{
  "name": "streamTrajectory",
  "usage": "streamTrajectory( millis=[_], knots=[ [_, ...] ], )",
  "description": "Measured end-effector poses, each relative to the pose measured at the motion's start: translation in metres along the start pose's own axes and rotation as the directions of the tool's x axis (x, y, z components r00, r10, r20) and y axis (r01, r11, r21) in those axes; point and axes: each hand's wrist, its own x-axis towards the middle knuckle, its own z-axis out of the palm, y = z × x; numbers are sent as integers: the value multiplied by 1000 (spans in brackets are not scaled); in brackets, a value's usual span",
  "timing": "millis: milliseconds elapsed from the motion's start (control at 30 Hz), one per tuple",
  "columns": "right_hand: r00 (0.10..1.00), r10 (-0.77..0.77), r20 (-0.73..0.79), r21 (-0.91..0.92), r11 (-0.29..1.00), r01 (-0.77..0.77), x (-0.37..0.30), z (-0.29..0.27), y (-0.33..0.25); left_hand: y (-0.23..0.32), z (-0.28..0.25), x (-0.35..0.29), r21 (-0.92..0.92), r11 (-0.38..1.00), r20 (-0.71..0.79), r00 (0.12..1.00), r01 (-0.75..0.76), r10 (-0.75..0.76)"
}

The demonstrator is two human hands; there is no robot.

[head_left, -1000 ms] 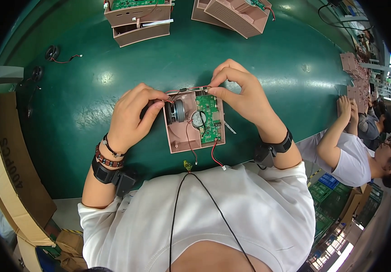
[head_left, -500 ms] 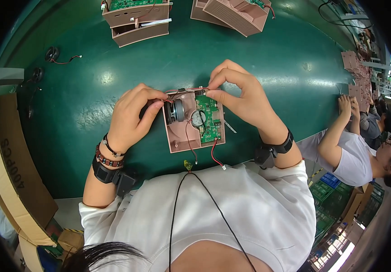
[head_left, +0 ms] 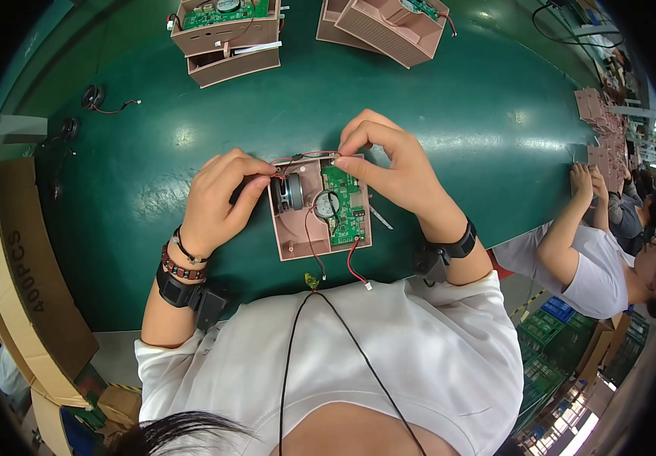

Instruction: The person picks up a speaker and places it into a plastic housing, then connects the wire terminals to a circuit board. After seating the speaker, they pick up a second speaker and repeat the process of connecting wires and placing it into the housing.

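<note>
Hands meet over an open pink plastic casing [head_left: 297, 235] lying flat on the green table [head_left: 457, 114], just in front of the person's chest. Compared with 1 second ago, almost nothing has shifted: the casing sits in the same spot and both hands keep the same posture, so the work looks like slow, fine fitting, not a new step. The left hand [head_left: 217, 201] is curled closed around the small round speaker [head_left: 290, 194] at the casing's left edge. The right hand [head_left: 392, 163] pinches the thin red wire [head_left: 309, 156] at the top edge, above the green circuit board [head_left: 345, 207]. 2 more casings [head_left: 225, 34] stand farther back.
</note>
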Motion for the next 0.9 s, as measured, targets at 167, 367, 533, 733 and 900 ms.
streamTrajectory(
  millis=[167, 367, 533, 733, 900],
  knots=[
    [1000, 12, 9, -11, 1000, -12, -1, 0, 2, 0, -2, -1, 25, 998, -17, 998, -59, 59],
    [1000, -1, -13, -1, 1000, 1, -5, 0, 6, -1, 2, -1, 14, 998, -59, 997, -58, 59],
    [1000, -16, -20, -14, 1000, 16, -5, 1, 1, -4, 2, -3, 21, 998, -74, 995, -60, 61],
    [999, -17, -33, -4, 1000, 17, -5, 0, 6, -6, 3, -1, 32, 998, -64, 996, -54, 56],
    [1000, -19, -25, -7, 1000, 19, -3, 2, 7, -4, 0, -1, 31, 998, -75, 996, -50, 52]
  ],
)
